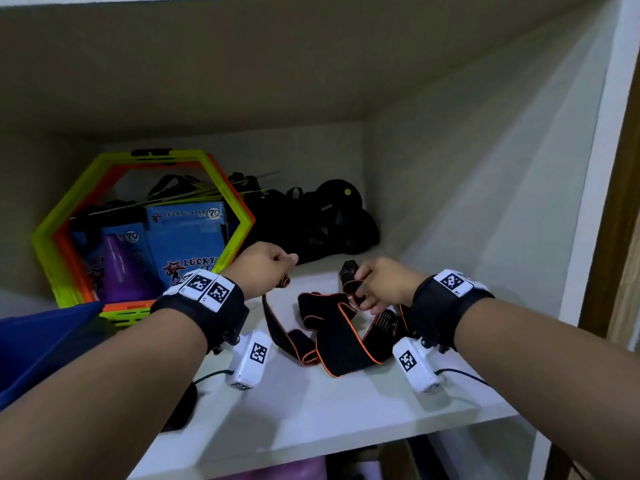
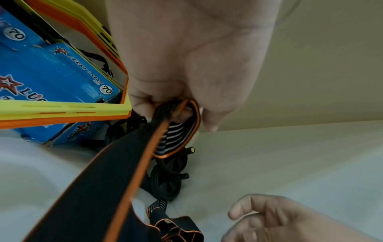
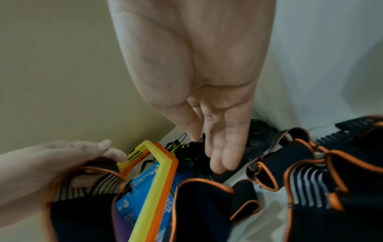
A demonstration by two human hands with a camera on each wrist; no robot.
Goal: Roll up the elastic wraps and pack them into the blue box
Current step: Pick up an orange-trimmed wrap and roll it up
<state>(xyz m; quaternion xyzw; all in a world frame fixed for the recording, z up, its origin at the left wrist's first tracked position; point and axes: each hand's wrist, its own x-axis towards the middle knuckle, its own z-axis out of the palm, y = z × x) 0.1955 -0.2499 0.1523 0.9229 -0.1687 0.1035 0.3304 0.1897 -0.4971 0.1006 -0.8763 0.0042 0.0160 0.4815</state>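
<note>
A long black elastic wrap with orange edging lies in a loose heap on the white shelf between my hands. My left hand is raised in a fist and grips one striped end of it; the strap hangs from that fist down to the heap. My right hand is at the heap's right side, beside an upright striped end. In the right wrist view its fingers are straight and hold nothing. A dark blue box shows at the left edge.
Yellow and orange hexagon frames lean at the back left around blue "Lucky Star" cartons and a purple cone. Black gear fills the back corner. The cupboard wall closes the right side.
</note>
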